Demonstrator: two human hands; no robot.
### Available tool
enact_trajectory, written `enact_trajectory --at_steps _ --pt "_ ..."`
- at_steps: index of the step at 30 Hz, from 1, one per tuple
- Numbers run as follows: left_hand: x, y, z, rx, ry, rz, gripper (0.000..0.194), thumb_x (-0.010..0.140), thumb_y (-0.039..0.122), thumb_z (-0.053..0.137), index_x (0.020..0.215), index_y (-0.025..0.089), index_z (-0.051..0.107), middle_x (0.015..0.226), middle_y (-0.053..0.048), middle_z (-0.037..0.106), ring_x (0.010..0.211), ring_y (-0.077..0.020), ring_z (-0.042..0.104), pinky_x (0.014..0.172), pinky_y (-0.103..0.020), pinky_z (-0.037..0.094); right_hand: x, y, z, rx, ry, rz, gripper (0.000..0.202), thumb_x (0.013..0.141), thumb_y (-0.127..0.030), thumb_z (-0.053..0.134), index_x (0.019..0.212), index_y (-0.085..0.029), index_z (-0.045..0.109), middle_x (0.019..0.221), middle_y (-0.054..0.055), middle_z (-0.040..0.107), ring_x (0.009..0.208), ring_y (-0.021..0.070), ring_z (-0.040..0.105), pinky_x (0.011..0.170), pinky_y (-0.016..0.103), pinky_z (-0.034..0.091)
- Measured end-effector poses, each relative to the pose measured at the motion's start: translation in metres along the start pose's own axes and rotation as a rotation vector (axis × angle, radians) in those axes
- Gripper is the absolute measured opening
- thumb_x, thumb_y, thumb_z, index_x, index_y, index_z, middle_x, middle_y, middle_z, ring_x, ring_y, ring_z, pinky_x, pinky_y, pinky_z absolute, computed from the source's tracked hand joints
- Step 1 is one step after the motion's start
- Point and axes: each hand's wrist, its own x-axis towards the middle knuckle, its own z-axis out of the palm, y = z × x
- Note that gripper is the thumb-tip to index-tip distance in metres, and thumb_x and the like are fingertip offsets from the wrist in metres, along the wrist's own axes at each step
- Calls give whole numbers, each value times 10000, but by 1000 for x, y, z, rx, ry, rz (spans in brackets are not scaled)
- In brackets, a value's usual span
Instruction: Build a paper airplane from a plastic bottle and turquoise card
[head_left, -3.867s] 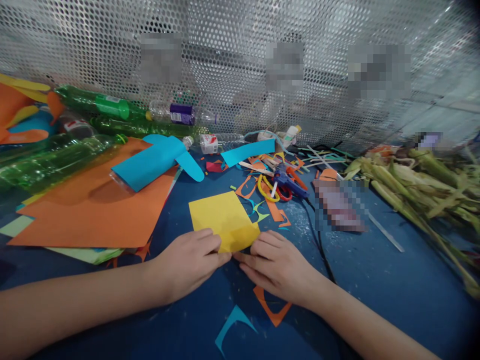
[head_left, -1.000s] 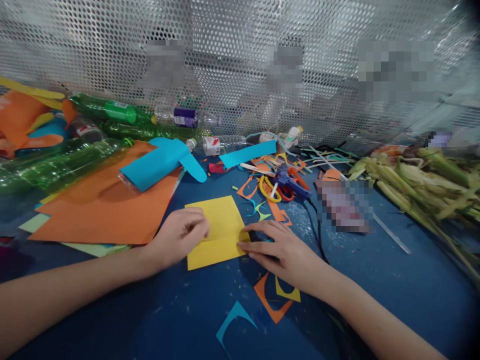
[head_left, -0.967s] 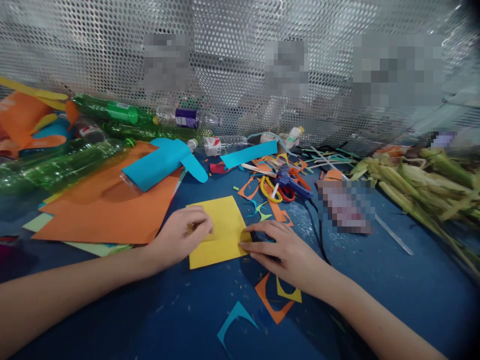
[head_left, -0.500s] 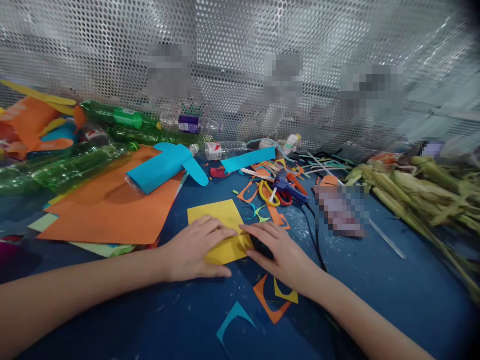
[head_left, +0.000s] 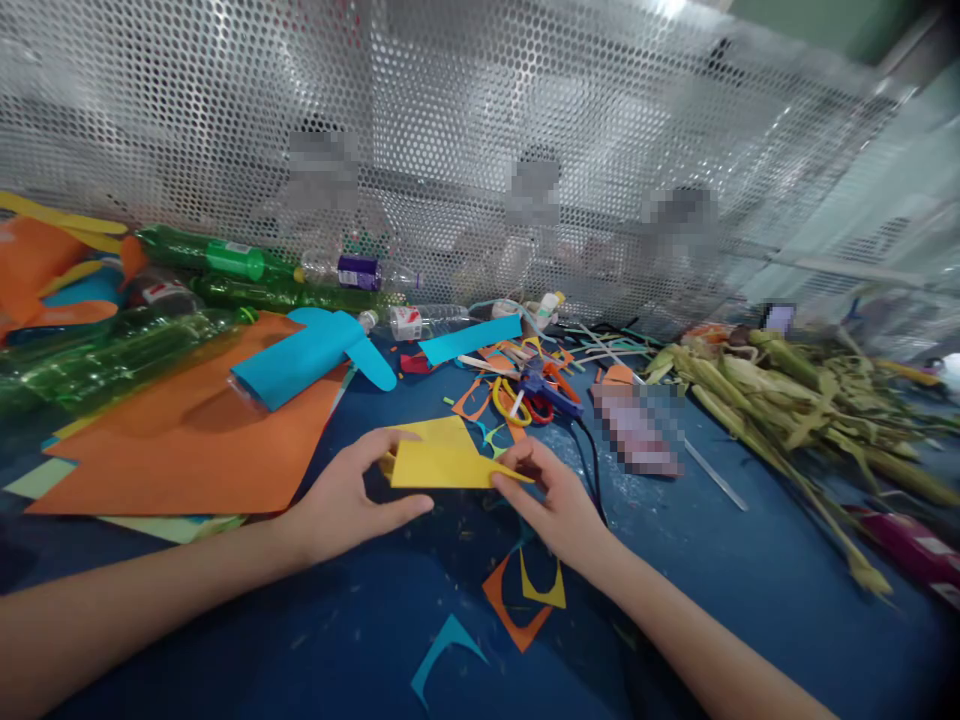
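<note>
A yellow sheet of paper [head_left: 442, 460] is in front of me, partly folded over, its near edge raised off the blue table. At its left end is my left hand [head_left: 356, 500], fingers behind the paper and thumb stretched apart below it. My right hand [head_left: 551, 495] pinches the sheet's right corner between thumb and fingers. Curved offcuts in orange [head_left: 517, 625], yellow [head_left: 551, 592] and blue [head_left: 450, 640] lie below the hands.
Left, orange sheets [head_left: 187, 450] lie under a blue paper-wrapped bottle [head_left: 300, 365], with green bottles [head_left: 135, 355] behind. Scissors [head_left: 510, 400] and a blue glue gun [head_left: 551, 388] lie among scraps. Corn husks [head_left: 787, 410] are at the right, before a perforated metal screen [head_left: 450, 130].
The yellow sheet has gone from lying flat to being lifted and partly folded over. My right hand now pinches its corner. The view has shifted to the right.
</note>
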Motion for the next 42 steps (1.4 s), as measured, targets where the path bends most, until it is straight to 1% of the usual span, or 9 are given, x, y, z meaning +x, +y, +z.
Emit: enact_trajectory --at_steps 5,11,16,22,27,31,34,38,42 --pt "6 -5 1 -175 54 -38 199 785 311 557 912 162 595 928 -62 615 914 -195 569 830 -394 467 -1 4 -1 50 65 50 120 829 -287 508 779 -213 428 733 -12 440 675 126 478 632 243 436" --pt "4 -5 -1 -274 123 39 189 731 281 634 879 168 603 997 -83 597 973 -199 564 872 -393 456 -2 9 3 42 44 44 123 827 -305 516 798 -217 436 764 -3 435 725 140 490 678 257 449" --pt "1 -4 0 -239 202 88 105 741 263 619 736 161 592 912 -71 594 904 -178 581 831 -369 482 -2 3 0 -7 16 8 127 836 -304 498 782 -217 422 740 -9 439 695 135 484 650 239 443" --pt "0 2 -2 -149 191 247 44 778 199 580 749 168 590 856 -63 588 852 -167 574 787 -341 490 -5 -3 -1 -158 -97 -30 184 797 -318 551 931 -212 485 828 16 566 724 147 547 645 244 453" --pt "-7 7 -9 -72 117 353 172 844 130 464 913 195 608 909 -66 604 930 -178 553 857 -352 448 -8 -1 -1 -202 -110 -57 74 825 -275 516 855 -210 536 781 7 599 713 144 558 653 251 434" --pt "-5 2 -9 -157 223 118 332 884 264 421 1213 235 455 1195 -90 515 1177 -223 420 1016 -427 311 -7 -2 -2 66 -31 35 105 820 -312 531 830 -208 528 773 6 587 706 145 566 634 250 453" --pt "4 -4 -4 -456 294 -108 455 893 386 387 1316 240 306 1300 -95 448 1242 -236 370 1041 -441 285 -3 -2 0 469 49 196 219 806 -367 549 964 -221 510 885 23 618 783 164 604 682 280 496" --pt "11 0 3 -918 74 -302 490 868 450 412 1295 216 356 1300 -118 477 1152 -281 486 912 -426 448 1 -2 2 746 77 400 315 776 -378 593 1033 -217 505 999 47 636 825 185 627 700 312 516" --pt "6 10 6 -995 -49 -464 508 742 347 641 1195 174 488 1194 -130 576 1020 -298 587 830 -398 503 0 -1 5 777 81 464 362 733 -372 640 1033 -213 518 1009 41 647 843 194 631 744 325 505"
